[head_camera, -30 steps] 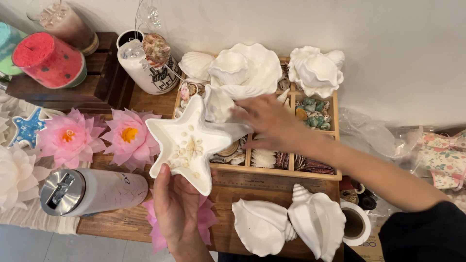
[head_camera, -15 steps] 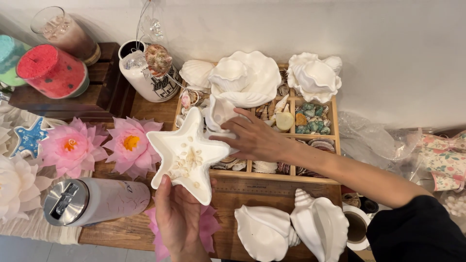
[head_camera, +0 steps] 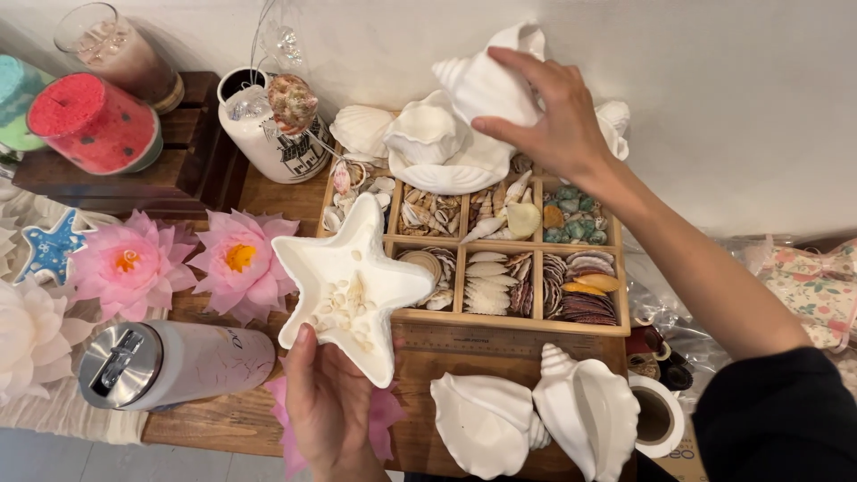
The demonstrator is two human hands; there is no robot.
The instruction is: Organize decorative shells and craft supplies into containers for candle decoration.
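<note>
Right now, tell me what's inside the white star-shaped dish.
The star-shaped dish, held by the left hand, contains a scatter of small pale shells near its centre. The thumb covers part of the lower rim.

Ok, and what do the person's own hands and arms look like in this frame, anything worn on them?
Both are bare hands with no gloves, and no rings or watch that I can make out. The left hand shows only to the wrist, with no sleeve in view. The right hand leads to a bare forearm; a dark sleeve is pushed up near the elbow. Fingernails look short and unpainted.

Bare hands, dark sleeve [head_camera: 777,419] on right arm
</note>
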